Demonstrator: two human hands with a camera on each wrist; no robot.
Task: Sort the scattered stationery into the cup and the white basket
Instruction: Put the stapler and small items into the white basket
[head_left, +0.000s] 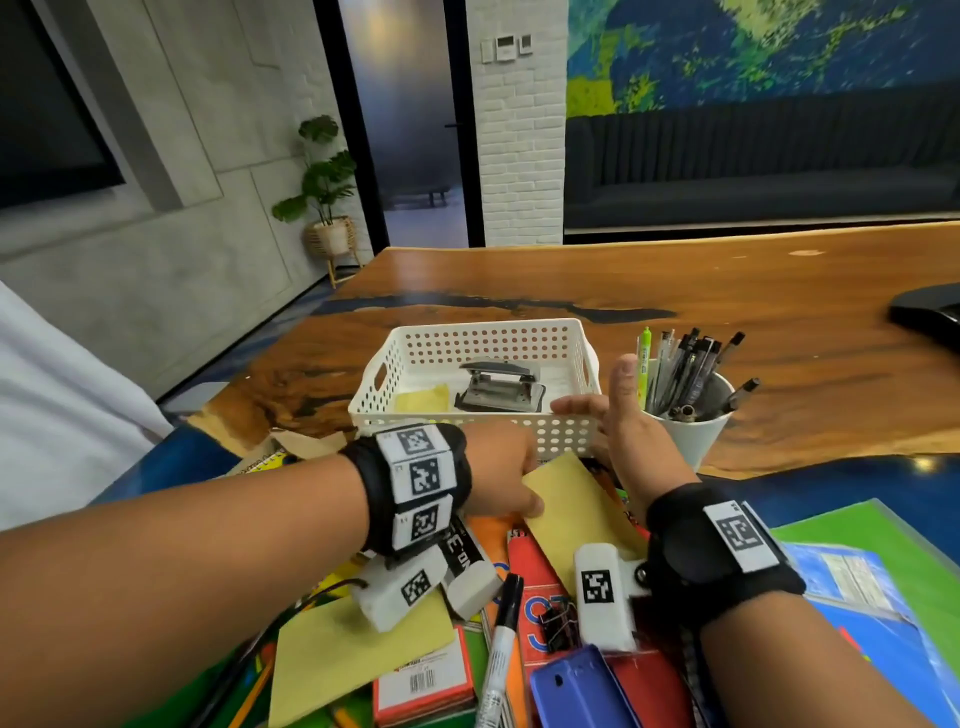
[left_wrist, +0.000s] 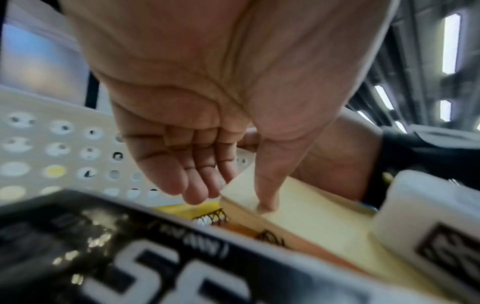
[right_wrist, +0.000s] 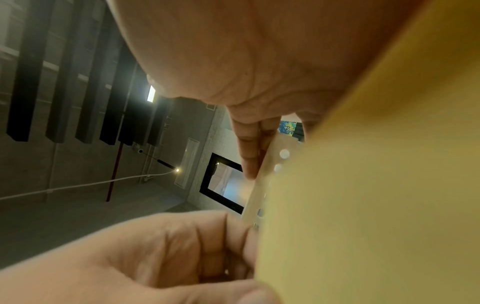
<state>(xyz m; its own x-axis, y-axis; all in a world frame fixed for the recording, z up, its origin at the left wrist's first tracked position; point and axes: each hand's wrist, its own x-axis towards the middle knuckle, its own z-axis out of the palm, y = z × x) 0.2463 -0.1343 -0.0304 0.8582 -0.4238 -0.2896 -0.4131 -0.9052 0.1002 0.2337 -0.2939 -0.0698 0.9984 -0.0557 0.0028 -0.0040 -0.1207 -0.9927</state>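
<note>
The white perforated basket (head_left: 563, 439) stands on the wooden table and holds a metal hole punch (head_left: 501, 387) and yellow notes (head_left: 421, 400). To its right a white cup (head_left: 693, 434) is full of pens. My left hand (head_left: 519, 488) pinches a yellow pad (head_left: 576, 506) just in front of the basket. In the left wrist view the thumb (left_wrist: 267, 202) presses on the yellow pad (left_wrist: 311, 211) and the fingers curl at its edge. My right hand (head_left: 597, 400) is open, thumb up, with straight fingers on the basket's near right rim (right_wrist: 270, 174).
Loose stationery covers the near table: a black marker (head_left: 501, 639), black binder clips (head_left: 558, 629), a blue case (head_left: 576, 696), another yellow sheet (head_left: 353, 644), red and orange booklets and a green folder (head_left: 883, 545). A black box with white letters (left_wrist: 130, 257) lies under my left wrist.
</note>
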